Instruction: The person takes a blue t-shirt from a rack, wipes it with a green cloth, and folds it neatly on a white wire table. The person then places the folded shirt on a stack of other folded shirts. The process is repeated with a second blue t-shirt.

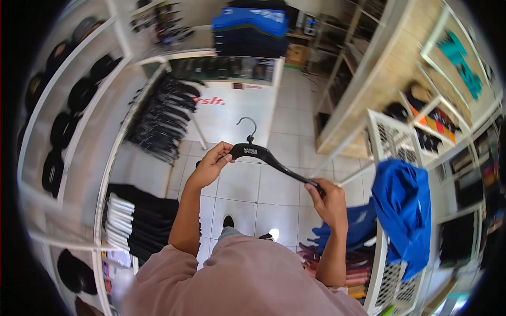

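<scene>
A black clothes hanger (pixel 278 166) with a dark metal hook spans the space between both hands, over the tiled floor. My left hand (pixel 212 164) grips it near its middle, with thumb and fingers closed around the left shoulder, close to the hook. My right hand (pixel 328 199) pinches the tip of the other arm, lower and to the right. The hanger carries no garment, and its middle bears white lettering. A crumpled blue garment (pixel 403 217) lies over a white rack at the right.
At the left, many black hangers (pixel 162 114) hang on a white rail (pixel 118 142), above dark hanging clothes (pixel 154 221). Caps (pixel 59 130) line shelves farther left. Folded shirts (pixel 249 27) are stacked on a white counter (pixel 245 106) ahead. More clothes (pixel 355 233) hang at the right.
</scene>
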Tool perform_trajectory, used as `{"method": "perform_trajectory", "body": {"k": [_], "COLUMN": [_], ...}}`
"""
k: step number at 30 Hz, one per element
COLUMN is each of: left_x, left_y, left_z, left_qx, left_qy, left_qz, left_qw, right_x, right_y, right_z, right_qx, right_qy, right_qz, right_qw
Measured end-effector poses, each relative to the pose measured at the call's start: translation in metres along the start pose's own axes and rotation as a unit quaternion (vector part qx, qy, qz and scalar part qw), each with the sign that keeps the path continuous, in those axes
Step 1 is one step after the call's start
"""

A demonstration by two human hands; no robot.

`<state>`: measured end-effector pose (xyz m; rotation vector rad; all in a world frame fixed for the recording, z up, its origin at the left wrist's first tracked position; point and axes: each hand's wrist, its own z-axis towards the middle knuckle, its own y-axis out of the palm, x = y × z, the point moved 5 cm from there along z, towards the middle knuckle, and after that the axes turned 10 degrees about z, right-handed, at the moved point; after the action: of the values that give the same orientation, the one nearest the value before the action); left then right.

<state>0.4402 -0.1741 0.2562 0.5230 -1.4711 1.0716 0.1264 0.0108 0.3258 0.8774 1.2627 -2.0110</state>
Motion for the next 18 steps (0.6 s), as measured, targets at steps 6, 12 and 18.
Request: {"method": "perform_trajectory", "body": {"k": [6, 12, 18], "left_x": [-0.031, -0.044, -0.092], "left_y": [-0.12, -0.176, -0.221], "left_z": [-0.083, -0.15, -0.161], "left_qx": [0.356, 0.47, 0.465], "left_qy": [-0.019, -0.111, -0.167], "left_qz": [0.239, 0.29, 0.271], "left_qw": [0.903, 0.826, 0.826], "right_x": [-0.067, -0.131, -0.152], "right_y": [0.161, 0.338, 0.46], "right_z": [0.052, 0.06, 0.074], "right_qx": [-0.147, -0.276, -0.281], "right_qy": [-0.03, -0.091, -0.154], "right_qz": [0.083, 0.128, 0.11], "right_qw": [0.985, 0.948, 0.941]}}
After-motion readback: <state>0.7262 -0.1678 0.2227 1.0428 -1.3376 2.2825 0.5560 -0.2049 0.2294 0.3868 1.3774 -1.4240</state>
